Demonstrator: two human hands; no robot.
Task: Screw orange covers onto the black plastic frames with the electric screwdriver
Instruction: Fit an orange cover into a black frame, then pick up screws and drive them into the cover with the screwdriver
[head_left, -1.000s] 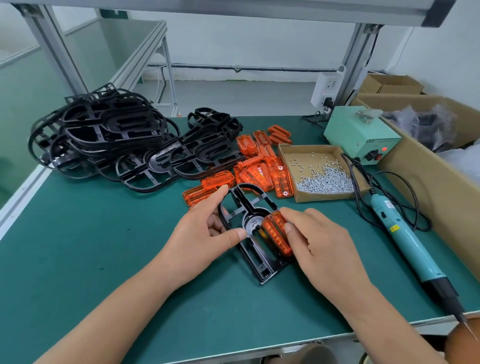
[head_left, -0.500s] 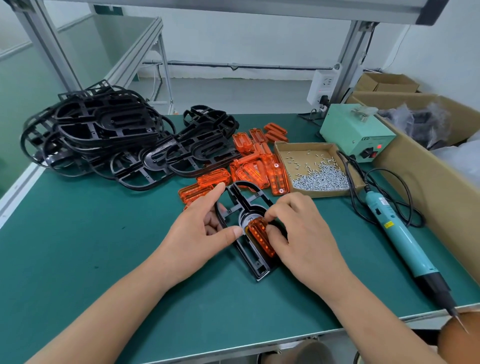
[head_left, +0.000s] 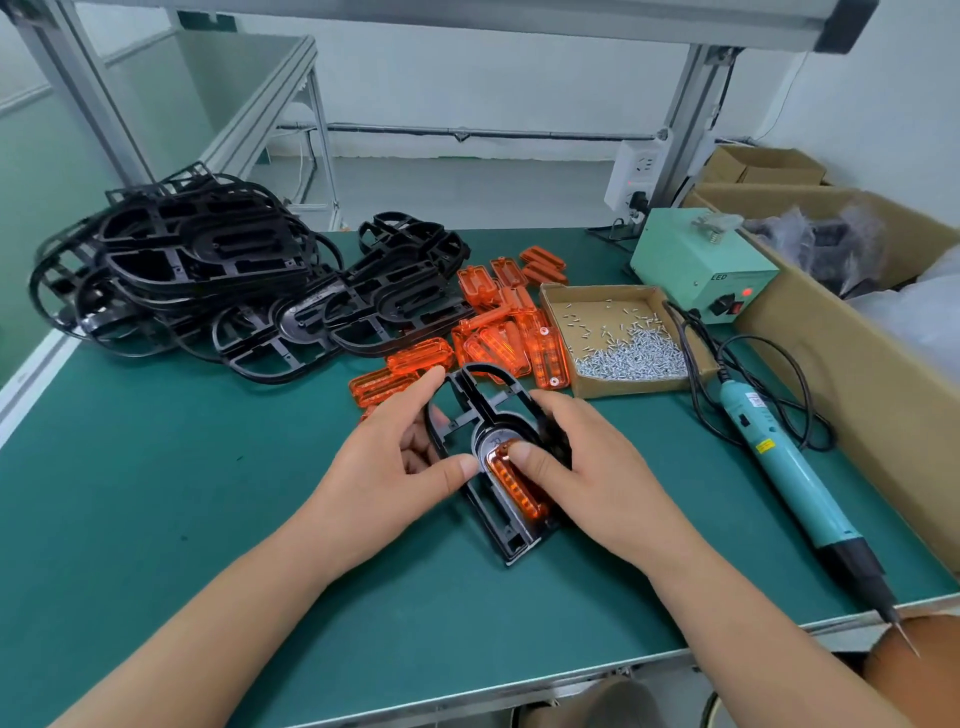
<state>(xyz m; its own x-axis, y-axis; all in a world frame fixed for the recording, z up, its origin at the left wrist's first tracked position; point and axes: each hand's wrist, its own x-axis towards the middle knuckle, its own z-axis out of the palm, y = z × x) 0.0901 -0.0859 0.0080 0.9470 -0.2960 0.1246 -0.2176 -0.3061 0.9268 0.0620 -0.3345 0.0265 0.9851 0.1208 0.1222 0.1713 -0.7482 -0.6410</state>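
Orange cover (head_left: 517, 487), one, pinched in right hand (head_left: 597, 478) grip; left hand (head_left: 384, 467) grip holds one black frame (head_left: 484, 385).

- Two hands are counted: the left hand (head_left: 395, 467) and the right hand (head_left: 587, 467).
- One black frame (head_left: 483, 384) is counted on its own, with one orange cover (head_left: 514, 486) in it.
- A heap of black frames (head_left: 208, 270) is seen, too tangled to be counted.
- Loose orange covers (head_left: 498, 343): about a dozen are made out, but they overlap.
- One screw tray (head_left: 550, 306) is noted; the screws (head_left: 634, 353) are past counting.
- One electric screwdriver (head_left: 795, 478) and one green power box (head_left: 691, 265) are counted.
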